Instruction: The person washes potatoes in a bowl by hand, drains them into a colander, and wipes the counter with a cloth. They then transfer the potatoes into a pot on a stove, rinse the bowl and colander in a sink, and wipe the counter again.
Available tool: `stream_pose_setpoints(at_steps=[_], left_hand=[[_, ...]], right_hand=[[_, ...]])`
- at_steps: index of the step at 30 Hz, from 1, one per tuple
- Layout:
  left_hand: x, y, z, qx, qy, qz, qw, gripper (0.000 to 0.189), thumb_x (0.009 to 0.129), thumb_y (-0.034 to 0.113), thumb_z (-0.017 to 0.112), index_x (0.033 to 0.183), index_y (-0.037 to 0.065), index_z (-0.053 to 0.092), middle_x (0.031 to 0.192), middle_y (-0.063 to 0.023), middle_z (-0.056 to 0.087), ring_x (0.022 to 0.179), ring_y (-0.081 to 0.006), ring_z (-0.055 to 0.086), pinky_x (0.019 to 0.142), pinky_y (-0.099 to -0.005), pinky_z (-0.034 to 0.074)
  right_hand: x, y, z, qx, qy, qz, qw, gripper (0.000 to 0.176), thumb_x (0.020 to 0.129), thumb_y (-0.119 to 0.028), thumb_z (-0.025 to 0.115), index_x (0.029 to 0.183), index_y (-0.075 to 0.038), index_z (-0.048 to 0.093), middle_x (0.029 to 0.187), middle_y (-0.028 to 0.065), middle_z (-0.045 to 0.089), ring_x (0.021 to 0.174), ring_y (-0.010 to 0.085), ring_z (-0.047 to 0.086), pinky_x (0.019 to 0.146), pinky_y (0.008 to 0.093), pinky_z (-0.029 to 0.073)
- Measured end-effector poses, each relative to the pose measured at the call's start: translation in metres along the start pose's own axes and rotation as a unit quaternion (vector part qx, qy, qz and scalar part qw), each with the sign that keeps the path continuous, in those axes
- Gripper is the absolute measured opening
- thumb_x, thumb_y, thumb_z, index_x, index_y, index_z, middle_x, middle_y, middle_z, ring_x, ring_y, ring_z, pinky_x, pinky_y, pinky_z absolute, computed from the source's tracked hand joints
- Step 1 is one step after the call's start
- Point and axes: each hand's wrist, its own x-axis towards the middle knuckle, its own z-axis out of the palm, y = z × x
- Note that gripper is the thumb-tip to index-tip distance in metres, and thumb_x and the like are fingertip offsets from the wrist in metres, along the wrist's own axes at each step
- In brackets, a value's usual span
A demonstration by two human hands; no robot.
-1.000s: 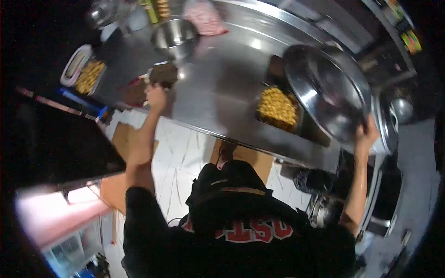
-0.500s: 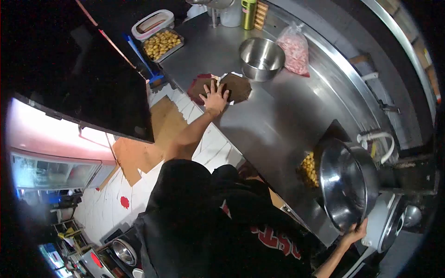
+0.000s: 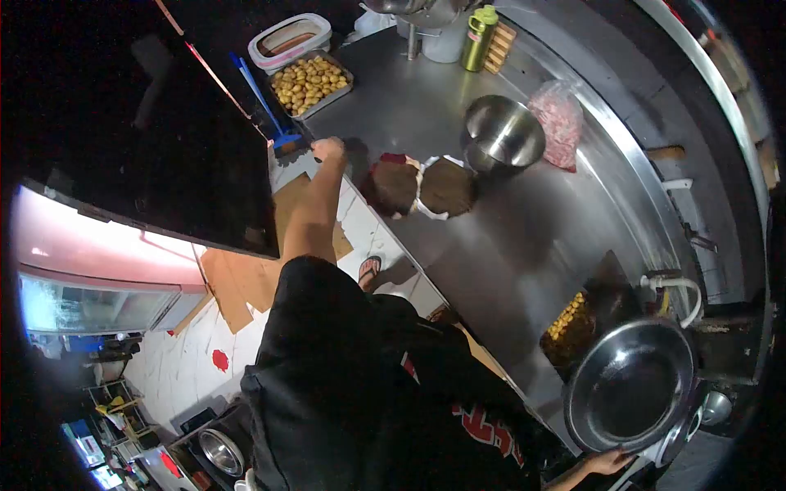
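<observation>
Right hand [image 3: 607, 463]: clamped on a wide, round, silver metal basin [image 3: 630, 380] near its six-o'clock rim; fingertips partly hidden.
Basin: four o'clock, underside unseen.
Left hand [image 3: 329, 149]: eleven o'clock, near the grey metal table's [image 3: 483, 262] edge; cannot tell whether fingers are together.

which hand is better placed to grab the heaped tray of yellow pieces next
Likely the left hand: it is near that tray, while the right hand holds the large metal bowl by its rim, far from the tray.
</observation>
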Motion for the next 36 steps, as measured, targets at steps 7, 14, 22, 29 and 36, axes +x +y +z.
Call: stream_pose_setpoints(at_steps=[7,14,22,29,36], left_hand=[[0.149,0.016,0.073,-0.164,-0.042,-0.119,0.978,0.057,0.079,0.034,0.055,0.116,-0.003,0.032,0.105,-0.0212,0.055,0.093,-0.0343,0.056,0.08,-0.0384,0.045],[0.18,0.017,0.074,-0.091,-0.031,-0.138,0.986,0.041,0.076,0.029,0.055,0.109,0.009,0.043,0.099,-0.0151,0.056,0.079,-0.0292,0.056,0.067,-0.0454,0.045],[0.327,-0.029,0.065,-0.248,-0.336,-0.009,0.908,0.033,0.079,0.018,0.056,0.109,0.01,0.046,0.093,-0.0147,0.057,0.068,-0.0245,0.058,0.051,-0.0369,0.052],[0.283,0.001,0.091,0.07,-0.197,0.118,0.971,0.052,0.072,0.012,0.055,0.114,-0.007,0.03,0.109,-0.028,0.048,0.07,-0.0371,0.061,0.052,-0.0417,0.052],[0.27,0.097,0.088,0.015,-0.337,0.065,0.939,0.049,0.072,0.013,0.054,0.108,-0.012,0.033,0.091,-0.0281,0.056,0.068,-0.0358,0.061,0.054,-0.0404,0.05]], right_hand=[[-0.137,-0.137,-0.044,0.211,-0.067,0.179,0.959,0.031,0.069,0.001,0.05,0.1,0.002,0.054,0.087,0.0088,0.057,0.078,0.0211,0.052,0.073,0.0316,0.042],[-0.189,-0.272,-0.025,0.355,-0.209,0.318,0.854,0.026,0.066,-0.005,0.053,0.091,-0.002,0.055,0.088,0.0065,0.055,0.081,0.0208,0.051,0.074,0.0319,0.041],[-0.208,-0.415,0.053,0.422,-0.458,0.278,0.731,0.016,0.059,-0.013,0.056,0.073,-0.011,0.048,0.083,0.0018,0.047,0.083,0.019,0.048,0.078,0.0292,0.037],[-0.282,-0.501,0.128,0.431,-0.508,0.356,0.655,0.02,0.059,0.001,0.055,0.077,-0.007,0.052,0.072,0.0029,0.05,0.072,0.0165,0.046,0.07,0.0292,0.039],[-0.381,-0.53,0.184,0.406,-0.586,0.276,0.645,0.024,0.057,0.004,0.054,0.079,-0.006,0.054,0.075,0.0038,0.053,0.075,0.0178,0.049,0.07,0.0306,0.041]])
